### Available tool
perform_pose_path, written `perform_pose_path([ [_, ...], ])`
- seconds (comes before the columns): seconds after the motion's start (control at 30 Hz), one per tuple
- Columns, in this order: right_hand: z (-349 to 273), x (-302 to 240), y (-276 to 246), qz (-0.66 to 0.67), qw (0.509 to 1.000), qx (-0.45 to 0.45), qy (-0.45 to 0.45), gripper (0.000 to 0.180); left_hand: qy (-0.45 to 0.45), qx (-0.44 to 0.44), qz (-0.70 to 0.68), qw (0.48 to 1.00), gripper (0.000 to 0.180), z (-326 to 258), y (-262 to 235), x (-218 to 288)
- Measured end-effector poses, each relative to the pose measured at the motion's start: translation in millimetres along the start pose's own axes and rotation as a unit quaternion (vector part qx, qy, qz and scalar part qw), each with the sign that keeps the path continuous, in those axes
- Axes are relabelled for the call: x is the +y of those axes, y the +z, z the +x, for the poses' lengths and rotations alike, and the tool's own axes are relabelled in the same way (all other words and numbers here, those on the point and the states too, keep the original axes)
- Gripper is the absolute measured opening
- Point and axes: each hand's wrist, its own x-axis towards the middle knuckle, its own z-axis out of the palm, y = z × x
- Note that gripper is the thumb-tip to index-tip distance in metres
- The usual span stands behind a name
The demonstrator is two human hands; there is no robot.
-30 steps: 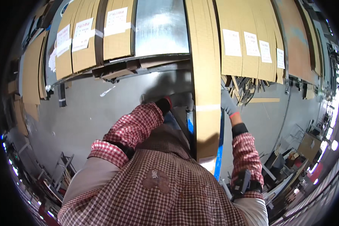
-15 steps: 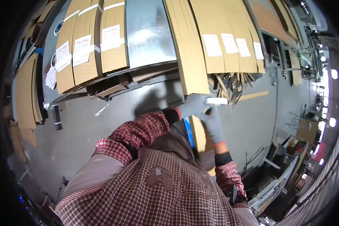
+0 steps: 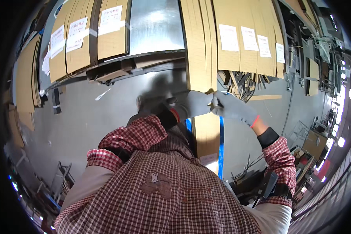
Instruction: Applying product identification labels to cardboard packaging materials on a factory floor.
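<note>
A long, narrow cardboard package (image 3: 206,130) runs away from my body, resting on blue-edged supports. Above it my two grey-gloved hands meet. My left hand (image 3: 197,103) is closed in a pinch, its fingertips against those of the other hand; whatever lies between them is too small to make out. My right hand (image 3: 234,107) is curled shut around a white roll (image 3: 227,93) that looks like tape, of which only a thin rim shows behind the glove. A paper label (image 3: 209,159) lies on the package's near end.
Cardboard-wrapped bundles with white labels (image 3: 229,38) lie on the far right of the bench, others (image 3: 77,33) on the left. Between them is a shiny metal sheet (image 3: 156,25). Scrap strips (image 3: 241,84) are heaped beneath the right bundles. Cardboard panels (image 3: 27,74) lean at far left.
My hands have drawn together at the fingertips, and my right forearm has swung outward to the right. The white roll, plainly visible before, is now mostly behind my right glove. The view has shifted slightly.
</note>
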Motion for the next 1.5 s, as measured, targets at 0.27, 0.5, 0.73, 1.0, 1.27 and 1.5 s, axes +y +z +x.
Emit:
perform_pose_path([
  [0.27, 25, 83, -16, -0.214, 0.976, -0.033, -0.023, 0.017, 0.043, 0.026, 0.08, 0.995, 0.051, -1, -10, 24],
  [0.5, 12, 116, -3, -0.28, 0.929, 0.116, 0.21, 0.026, -0.043, 0.213, -0.155, 0.964, 0.058, -1, -94, 0],
  [0.73, -37, 33, 42, -0.082, 0.976, -0.091, 0.177, 0.022, -0.064, 0.125, 0.15, 0.979, 0.078, -95, 31, 19],
  [1.0, -4, 47, 23, -0.273, 0.946, 0.124, 0.127, 0.023, -0.177, 0.062, -0.162, 0.969, 0.087, -22, -81, 3],
  [1.27, -50, -89, -13, 0.07, 0.99, -0.007, -0.123, 0.04, -0.131, -0.025, -0.476, 0.869, 0.061, -97, -112, 57],
  [1.5, 57, 114, 45, 0.083, 0.993, 0.083, 0.028, 0.028, -0.167, 0.044, -0.351, 0.92, 0.04, -51, 22, -76],
])
